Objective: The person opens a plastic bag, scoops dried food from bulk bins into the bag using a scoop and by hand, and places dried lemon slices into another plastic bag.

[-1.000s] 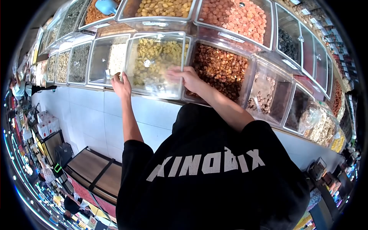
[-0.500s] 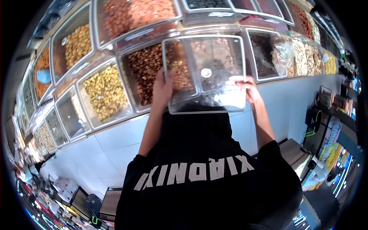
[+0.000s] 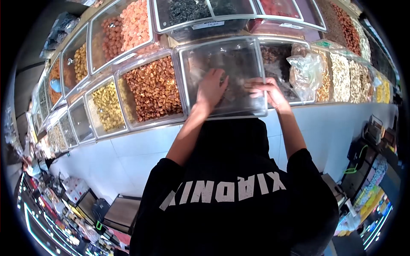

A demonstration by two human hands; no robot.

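Observation:
A clear plastic lid (image 3: 239, 55) with a pale rim lies over a bin in the front row, whose contents are blurred through it. My right hand (image 3: 273, 93) grips the lid at its right edge, with some fingers reaching across the plastic. My left hand (image 3: 211, 87) is at the lid's left half, fingers bent and apart, with nothing visible in them. Whether its palm presses on the plastic I cannot tell. Just left of the lid is an uncovered-looking bin of glossy brown nuts or beans (image 3: 156, 89).
Yellow dried pieces (image 3: 109, 106) fill a bin farther left. Behind are bins of orange-pink balls (image 3: 134, 21) and dark dried food (image 3: 188, 10). A crumpled clear plastic bag (image 3: 306, 70) lies on the bins to the right. The pale counter front (image 3: 149, 147) runs below.
The view has shifted. The lid has moved off the brown nut bin to the bin on its right. My left hand has moved right, onto the lid area; my right hand still grips the edge.

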